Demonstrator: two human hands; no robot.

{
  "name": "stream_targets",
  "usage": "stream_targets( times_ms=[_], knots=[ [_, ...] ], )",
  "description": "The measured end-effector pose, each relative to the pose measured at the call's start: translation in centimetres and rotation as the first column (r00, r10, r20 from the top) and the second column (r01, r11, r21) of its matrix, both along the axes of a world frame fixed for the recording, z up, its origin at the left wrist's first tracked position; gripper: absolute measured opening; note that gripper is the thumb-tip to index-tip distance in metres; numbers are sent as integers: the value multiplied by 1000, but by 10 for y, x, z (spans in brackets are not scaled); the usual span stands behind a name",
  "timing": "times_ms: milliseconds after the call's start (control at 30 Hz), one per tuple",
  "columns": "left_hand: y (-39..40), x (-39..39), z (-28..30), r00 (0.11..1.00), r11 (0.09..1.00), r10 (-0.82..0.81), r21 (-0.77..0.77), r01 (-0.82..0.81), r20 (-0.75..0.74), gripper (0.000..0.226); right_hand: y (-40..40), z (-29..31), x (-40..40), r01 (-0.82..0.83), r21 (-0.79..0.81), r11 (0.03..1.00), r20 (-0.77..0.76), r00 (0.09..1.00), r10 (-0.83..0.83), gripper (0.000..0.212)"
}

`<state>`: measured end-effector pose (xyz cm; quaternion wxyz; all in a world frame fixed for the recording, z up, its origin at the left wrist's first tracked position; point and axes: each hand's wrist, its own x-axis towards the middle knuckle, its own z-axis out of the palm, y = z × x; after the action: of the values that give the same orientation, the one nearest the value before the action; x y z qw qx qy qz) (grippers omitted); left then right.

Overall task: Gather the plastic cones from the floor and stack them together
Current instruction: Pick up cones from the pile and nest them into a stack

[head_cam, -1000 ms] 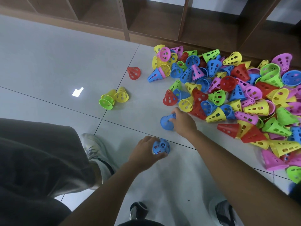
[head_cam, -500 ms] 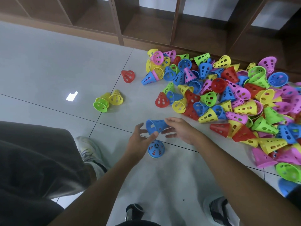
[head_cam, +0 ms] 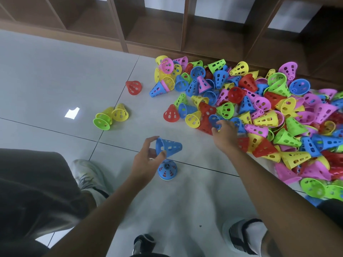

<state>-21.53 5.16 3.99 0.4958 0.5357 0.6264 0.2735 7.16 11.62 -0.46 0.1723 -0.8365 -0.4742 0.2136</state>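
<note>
I see my left hand (head_cam: 146, 160) holding a perforated blue plastic cone (head_cam: 168, 147) sideways above an upright blue cone (head_cam: 167, 169) on glossy tiles, right hand (head_cam: 225, 135) pinching a small blue cone (head_cam: 215, 121) at the pile's (head_cam: 269, 115) edge, its fingertips partly hidden

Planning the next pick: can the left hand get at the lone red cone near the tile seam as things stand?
Probably not right away. The floor path to the lone red cone looks free, but the left hand already holds a blue cone and would have to set it down first.

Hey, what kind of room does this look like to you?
Probably a playroom or classroom: a heap of perforated plastic cones in many colours on a grey tiled floor, beside empty brown wooden cubby shelves.
</note>
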Motion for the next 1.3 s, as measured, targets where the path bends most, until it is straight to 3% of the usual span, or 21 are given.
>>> stream_targets(
  times_ms=[100,233,367,533,667,800,900,1033,1167,1300],
  knots=[
    [-1,-1,-2,1000,999,-18,-27,19,25,39,-1,-11,33,0,-119,993,117,993,14,44],
    [-3,-1,-4,999,997,-31,-73,33,37,48,-2,-27,54,-72,-204,976,57,995,86,43],
    [-6,0,0,999,992,-53,-118,53,7,54,-6,-30,53,-54,-202,978,64,996,69,37],
    [-9,-1,0,996,990,-51,-126,60,73,58,-10,-25,44,-77,-157,985,197,974,108,25],
    [-10,-3,-2,989,990,-52,-125,70,140,58,-10,-13,28,-21,34,999,-20,1000,22,18],
    [-12,2,-6,984,982,-123,-124,139,132,54,-11,2,14,107,112,988,-246,966,-77,18],
    [-19,-1,-21,982,979,-175,-95,181,66,56,-9,8,6,212,72,975,-501,853,-148,13],
    [-25,-7,-34,973,973,-224,-66,221,-49,85,-16,24,-7,264,-67,962,-850,490,-194,14],
    [-24,-7,-38,932,954,-300,-50,296,-204,103,-23,42,-22,179,-114,977,-930,327,-168,17],
    [-27,-11,-49,908,944,-329,-63,324,-258,106,-25,53,-42,64,-138,988,-951,269,-150,16]
  ],
)
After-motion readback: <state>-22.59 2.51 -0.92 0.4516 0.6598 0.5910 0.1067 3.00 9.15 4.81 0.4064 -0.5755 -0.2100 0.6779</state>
